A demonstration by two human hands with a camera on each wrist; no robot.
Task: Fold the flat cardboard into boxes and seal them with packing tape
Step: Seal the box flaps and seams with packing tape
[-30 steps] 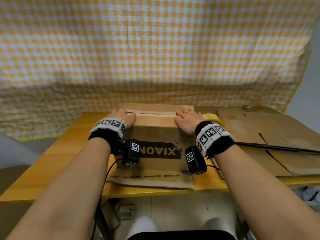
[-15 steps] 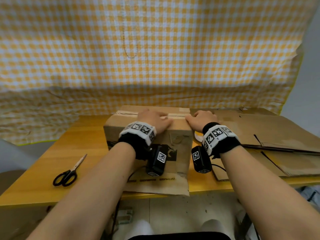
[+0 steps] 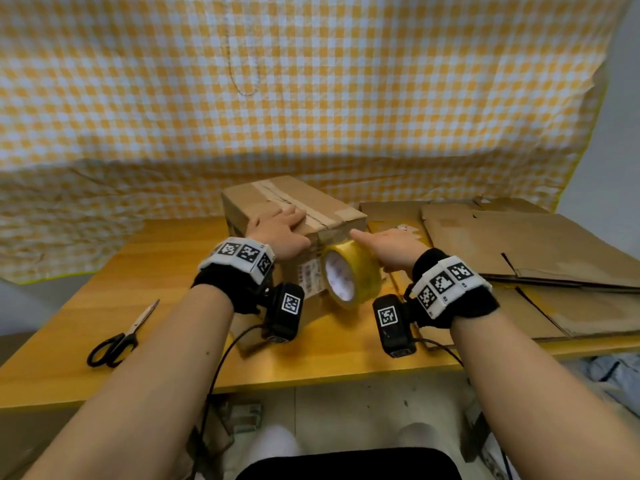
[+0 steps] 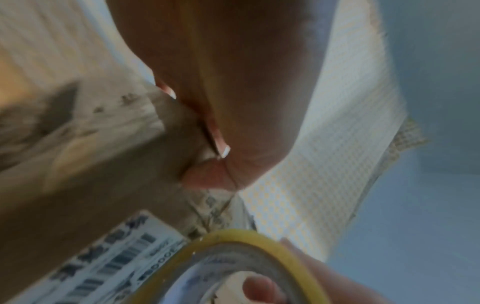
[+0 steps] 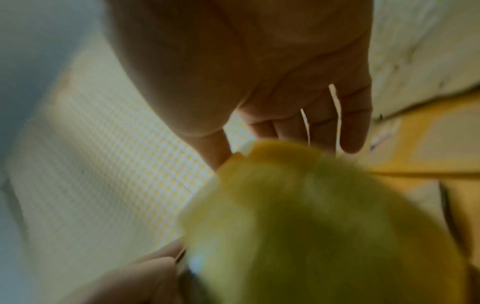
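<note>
The folded cardboard box (image 3: 263, 199) stands turned at an angle on the wooden table (image 3: 138, 271), with a tape seam (image 3: 294, 202) along its top. My left hand (image 3: 277, 228) lies flat on the box's near top edge, its thumb against the side (image 4: 91, 185). In my right hand (image 3: 384, 247) I hold the yellow packing tape roll (image 3: 363, 271) upright against the box's near right corner, beside a printed label (image 4: 109, 263). One digit shows inside the roll's core (image 4: 257, 288), and fingers lie over its outer band (image 5: 311, 226).
Black-handled scissors (image 3: 117, 337) lie on the table's front left. Several flat cardboard sheets (image 3: 519, 244) are stacked to the right of the box. A yellow checked cloth (image 3: 311, 98) hangs behind the table. The table's front edge is near my wrists.
The box has been turned so a corner faces me. My right hand left the box, took the tape roll and raised it to that corner. My left hand stayed on top.
</note>
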